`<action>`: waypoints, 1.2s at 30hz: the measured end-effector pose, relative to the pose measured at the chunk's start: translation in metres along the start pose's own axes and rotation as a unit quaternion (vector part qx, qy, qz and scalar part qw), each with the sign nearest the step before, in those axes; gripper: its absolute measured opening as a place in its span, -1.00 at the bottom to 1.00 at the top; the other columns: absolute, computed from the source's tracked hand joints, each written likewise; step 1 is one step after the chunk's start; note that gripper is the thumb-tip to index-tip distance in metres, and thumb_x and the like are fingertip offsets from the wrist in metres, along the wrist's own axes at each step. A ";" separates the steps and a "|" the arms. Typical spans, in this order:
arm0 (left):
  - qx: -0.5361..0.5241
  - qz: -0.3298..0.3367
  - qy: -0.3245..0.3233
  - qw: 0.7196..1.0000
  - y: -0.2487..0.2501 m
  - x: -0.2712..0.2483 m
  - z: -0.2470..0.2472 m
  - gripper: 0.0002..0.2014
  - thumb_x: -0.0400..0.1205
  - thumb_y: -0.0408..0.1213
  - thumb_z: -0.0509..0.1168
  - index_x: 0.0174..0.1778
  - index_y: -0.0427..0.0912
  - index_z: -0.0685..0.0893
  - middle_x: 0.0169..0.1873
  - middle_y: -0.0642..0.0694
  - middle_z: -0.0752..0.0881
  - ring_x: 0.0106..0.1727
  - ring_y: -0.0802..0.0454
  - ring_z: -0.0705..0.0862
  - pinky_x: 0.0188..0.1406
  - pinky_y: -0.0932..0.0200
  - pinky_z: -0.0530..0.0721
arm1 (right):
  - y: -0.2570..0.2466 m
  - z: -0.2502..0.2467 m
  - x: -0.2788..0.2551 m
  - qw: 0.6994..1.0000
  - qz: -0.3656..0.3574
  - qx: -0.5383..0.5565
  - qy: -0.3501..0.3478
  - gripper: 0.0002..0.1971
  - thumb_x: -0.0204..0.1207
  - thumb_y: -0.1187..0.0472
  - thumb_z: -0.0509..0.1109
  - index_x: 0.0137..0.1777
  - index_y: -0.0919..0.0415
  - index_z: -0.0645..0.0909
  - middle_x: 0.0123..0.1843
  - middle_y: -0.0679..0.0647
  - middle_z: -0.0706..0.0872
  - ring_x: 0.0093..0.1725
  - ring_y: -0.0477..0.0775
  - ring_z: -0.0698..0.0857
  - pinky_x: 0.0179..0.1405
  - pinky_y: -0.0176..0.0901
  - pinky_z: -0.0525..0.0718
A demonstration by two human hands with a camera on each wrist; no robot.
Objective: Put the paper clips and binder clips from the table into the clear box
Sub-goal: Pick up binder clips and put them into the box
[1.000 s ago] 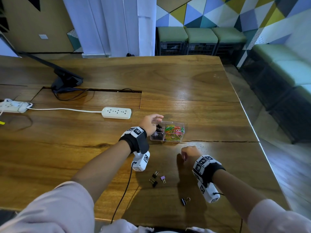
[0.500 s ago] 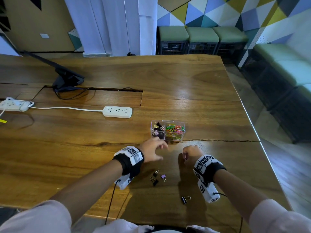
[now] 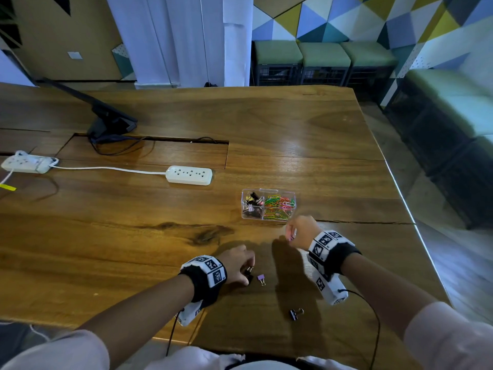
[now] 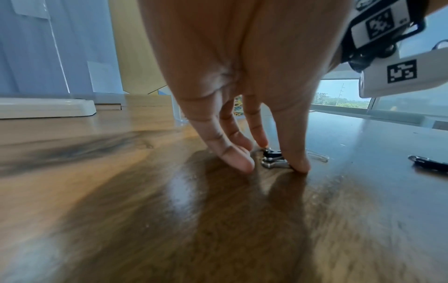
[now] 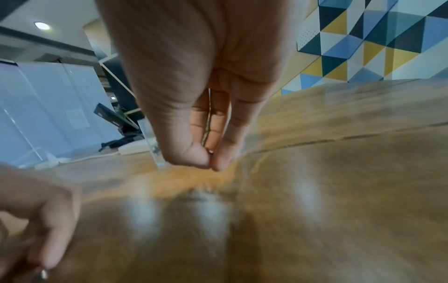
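- Nearest the person, close to the near edge of the wooden table (image 3: 160, 249), 1 black binder clip (image 3: 296, 313) lies alone, with bare wood on every side of it.
- Just beyond it, the left hand (image 3: 236, 267) reaches down to the tabletop; in the left wrist view its thumb and fingertips (image 4: 238, 162) close around a small cluster of black binder clips with silver handles (image 4: 272, 159), touching them while they still sit on the wood.
- 1 lilac binder clip (image 3: 261, 279) lies just beside that hand, on its right, apart from the fingers.
- To the right and a little farther, the right hand (image 3: 300, 232) is held above the table with thumb and forefinger pressed together on a thin pink clip (image 3: 289, 236); the right wrist view shows only its tip (image 5: 210, 152) between the pads, and whether it is a paper clip I cannot tell.
- Just past the right hand stands the clear box (image 3: 268, 204), 2 compartments: dark binder clips on the left, coloured paper clips (image 3: 278, 206) on the right. It sits near a crack in the wood and well in from the right table edge.
- Farther left lie 2 white power strips (image 3: 189, 175), joined by a cord, and behind them a black monitor stand (image 3: 112, 124).
- The far half of the table is open wood up to its back edge.
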State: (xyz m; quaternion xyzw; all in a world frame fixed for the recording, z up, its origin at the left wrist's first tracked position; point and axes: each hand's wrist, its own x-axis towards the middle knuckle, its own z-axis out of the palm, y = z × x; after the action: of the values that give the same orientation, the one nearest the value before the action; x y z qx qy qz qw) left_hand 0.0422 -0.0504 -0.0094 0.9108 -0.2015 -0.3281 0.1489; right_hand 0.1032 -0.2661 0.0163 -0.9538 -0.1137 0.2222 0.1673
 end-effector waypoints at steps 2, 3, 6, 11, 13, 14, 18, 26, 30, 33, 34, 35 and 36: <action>-0.002 0.000 0.002 1.000 0.000 0.002 -0.001 -0.58 0.46 -0.15 0.48 0.17 -0.15 0.53 0.17 -0.12 0.52 0.17 -0.08 0.56 0.00 0.12 0.52 | -0.010 -0.011 0.002 0.999 -0.026 0.016 0.035 -0.82 0.37 0.34 0.46 -0.27 0.06 0.55 -0.19 -0.10 0.65 -0.22 -0.21 0.61 -0.20 -0.43 0.62; -0.003 -0.002 0.004 1.000 0.000 0.003 -0.001 -0.61 0.46 -0.16 0.48 0.13 -0.16 0.54 0.14 -0.12 0.53 0.16 -0.09 0.56 -0.01 0.12 0.52 | -0.015 -0.016 0.003 0.998 -0.040 0.023 0.045 -0.81 0.36 0.32 0.47 -0.29 0.04 0.54 -0.22 -0.12 0.64 -0.27 -0.25 0.59 -0.26 -0.47 0.59; -0.002 -0.004 0.015 1.000 0.000 0.006 0.000 -0.68 0.47 -0.16 0.48 0.04 -0.18 0.58 0.02 -0.07 0.52 0.13 -0.08 0.57 -0.04 0.12 0.53 | -0.028 -0.031 0.009 0.993 -0.067 0.053 0.075 -0.82 0.35 0.33 0.50 -0.29 0.07 0.58 -0.33 -0.17 0.58 -0.38 -0.33 0.51 -0.27 -0.51 0.55; 0.029 0.006 0.027 0.999 0.000 0.006 0.000 -0.69 0.51 -0.16 0.45 0.07 -0.20 0.58 0.08 -0.13 0.58 0.13 -0.08 0.58 -0.01 0.11 0.54 | -0.048 -0.047 0.025 0.989 -0.071 0.059 0.117 -0.89 0.36 0.32 0.50 -0.25 0.10 0.65 -0.39 -0.23 0.55 -0.45 -0.35 0.46 -0.03 -0.33 0.69; 0.030 0.014 0.031 0.999 0.000 0.006 0.001 -0.67 0.52 -0.17 0.44 0.12 -0.18 0.53 0.10 -0.15 0.58 0.11 -0.10 0.60 -0.04 0.10 0.54 | -0.057 -0.051 0.033 0.987 -0.069 0.067 0.126 -0.91 0.38 0.32 0.49 -0.22 0.11 0.67 -0.24 -0.19 0.63 -0.33 -0.30 0.54 -0.04 -0.34 0.67; 0.027 0.018 0.032 0.999 0.000 0.005 0.002 -0.65 0.52 -0.19 0.43 0.15 -0.16 0.50 0.10 -0.15 0.58 0.10 -0.11 0.61 -0.05 0.10 0.54 | -0.061 -0.053 0.037 0.987 -0.066 0.071 0.128 -0.90 0.40 0.33 0.48 -0.20 0.12 0.67 -0.18 -0.14 0.66 -0.25 -0.25 0.58 -0.06 -0.37 0.65; 0.017 0.020 0.015 1.000 -0.002 0.004 0.004 -0.64 0.56 -0.21 0.40 0.25 -0.04 0.49 0.11 -0.14 0.51 0.09 -0.12 0.60 -0.02 0.08 0.56 | -0.074 -0.056 0.054 0.988 -0.061 0.066 0.124 -0.88 0.44 0.36 0.43 -0.16 0.12 0.71 -0.03 -0.02 0.75 -0.07 -0.11 0.70 -0.14 -0.38 0.63; -0.015 0.009 0.000 1.000 -0.005 0.008 0.004 -0.75 0.54 -0.23 0.41 0.11 -0.11 0.59 0.13 -0.14 0.49 0.13 -0.12 0.58 0.05 0.02 0.57 | -0.076 -0.052 0.055 0.989 -0.068 0.074 0.106 -0.71 0.61 0.40 0.18 0.07 0.13 0.72 0.14 0.02 0.76 0.00 -0.04 0.75 0.00 -0.24 0.73; -0.013 0.010 -0.007 1.000 -0.005 0.010 0.002 -0.73 0.54 -0.22 0.42 0.11 -0.15 0.59 0.15 -0.15 0.50 0.15 -0.12 0.57 0.08 0.04 0.57 | -0.069 -0.045 0.038 0.990 -0.075 0.071 0.096 -0.66 0.58 0.44 0.19 0.12 0.10 0.71 0.16 0.02 0.75 -0.07 -0.05 0.74 -0.04 -0.29 0.71; -0.011 0.006 -0.012 1.000 -0.004 0.011 0.000 -0.72 0.54 -0.23 0.42 0.12 -0.19 0.59 0.16 -0.17 0.51 0.15 -0.12 0.58 0.09 0.05 0.57 | -0.061 -0.031 0.018 0.988 -0.102 0.071 0.087 -0.73 0.56 0.41 0.25 0.08 0.13 0.72 0.11 -0.02 0.75 -0.04 -0.11 0.71 0.06 -0.33 0.68; -0.010 0.005 -0.012 1.000 -0.004 0.012 0.000 -0.72 0.54 -0.23 0.43 0.12 -0.20 0.59 0.16 -0.17 0.52 0.16 -0.12 0.58 0.08 0.04 0.57 | -0.057 -0.024 0.012 0.990 -0.108 0.061 0.072 -0.76 0.55 0.39 0.28 0.07 0.12 0.71 0.08 -0.02 0.75 -0.01 -0.11 0.72 0.10 -0.30 0.68; -0.010 0.004 -0.011 1.000 -0.005 0.012 0.000 -0.72 0.54 -0.22 0.43 0.11 -0.21 0.59 0.14 -0.16 0.52 0.16 -0.13 0.58 0.08 0.04 0.56 | -0.051 -0.017 0.008 0.991 -0.111 0.048 0.049 -0.78 0.54 0.36 0.30 0.06 0.10 0.70 0.05 -0.03 0.75 -0.02 -0.12 0.71 0.10 -0.29 0.69; -0.011 0.005 -0.008 1.000 -0.005 0.012 0.001 -0.72 0.53 -0.22 0.43 0.10 -0.21 0.59 0.11 -0.15 0.52 0.16 -0.13 0.58 0.08 0.05 0.56 | -0.046 -0.008 0.003 0.993 -0.111 0.034 0.011 -0.80 0.53 0.34 0.33 0.07 0.09 0.68 0.04 -0.04 0.74 -0.04 -0.15 0.69 0.10 -0.27 0.70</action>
State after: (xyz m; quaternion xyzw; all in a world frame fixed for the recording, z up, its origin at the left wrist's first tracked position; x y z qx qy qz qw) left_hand 0.0515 -0.0520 -0.0185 0.9055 -0.2041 -0.3364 0.1589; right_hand 0.1036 -0.2253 0.0391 -0.9315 -0.2093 0.1953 0.2243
